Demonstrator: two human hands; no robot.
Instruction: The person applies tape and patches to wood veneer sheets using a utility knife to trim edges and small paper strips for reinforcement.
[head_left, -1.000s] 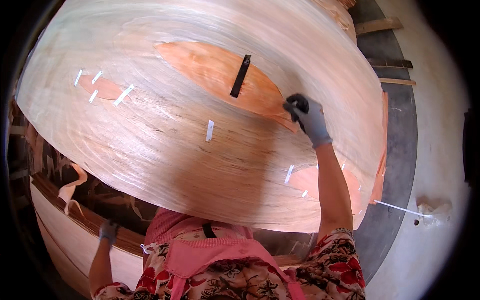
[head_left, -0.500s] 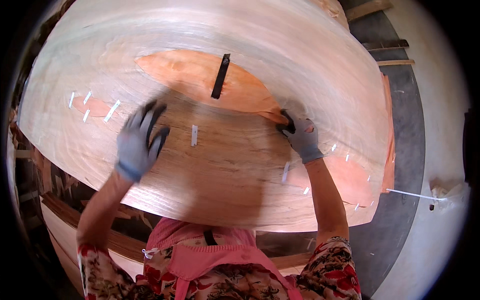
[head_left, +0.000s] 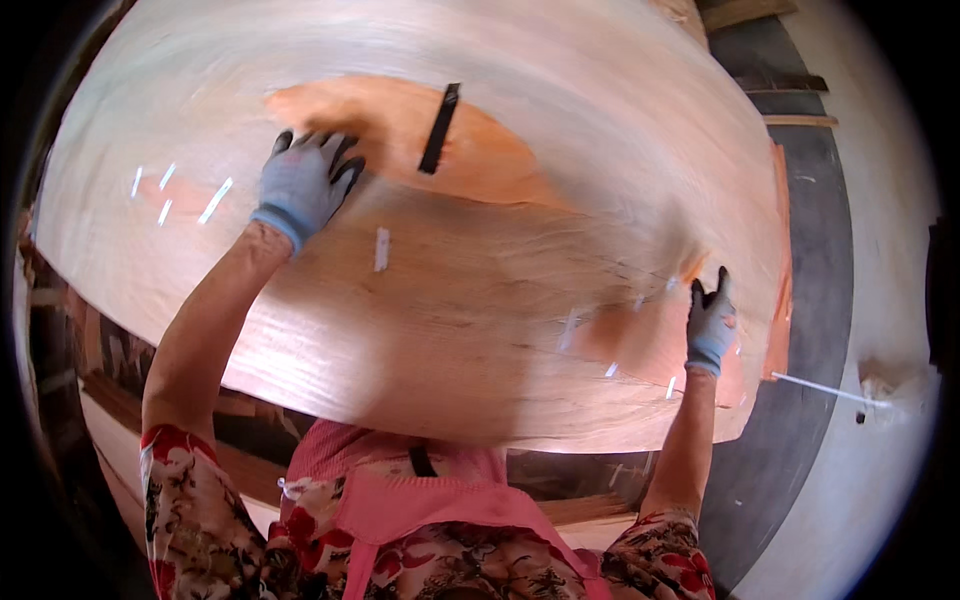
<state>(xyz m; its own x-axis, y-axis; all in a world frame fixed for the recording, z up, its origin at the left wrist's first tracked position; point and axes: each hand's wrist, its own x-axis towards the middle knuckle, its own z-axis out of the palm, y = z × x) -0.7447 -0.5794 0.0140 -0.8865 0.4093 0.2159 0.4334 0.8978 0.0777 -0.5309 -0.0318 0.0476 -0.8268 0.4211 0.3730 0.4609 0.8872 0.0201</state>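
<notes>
A large, pale wood veneer sheet (head_left: pixel 450 330) spreads before me. An orange, leaf-shaped veneer patch (head_left: pixel 390 130) lies on it, with a flat black strip (head_left: pixel 439 130) slanting across. My left hand (head_left: pixel 305 180), in a grey glove with black fingers, rests with fingers spread at the patch's lower left edge. My right hand (head_left: pixel 710 318), gloved alike, is over the sheet's right side. A small orange veneer scrap (head_left: pixel 693 268) is pinched at its fingertips, the forefinger pointing out. Beneath that hand is a pinkish patch (head_left: pixel 640 335) edged with white tape pieces.
Another pinkish patch with white tape pieces (head_left: pixel 214 200) is at the left, and a lone tape piece (head_left: pixel 381 249) near the middle. Wooden slats (head_left: pixel 780 85) stick out at the far right. Wood scraps and boards (head_left: pixel 240 450) lie below the near edge. A white rod (head_left: pixel 830 391) projects at the right.
My right hand has moved right, away from the orange patch's right tip, with a small veneer scrap. My left hand has moved up onto the patch's lower left edge.
</notes>
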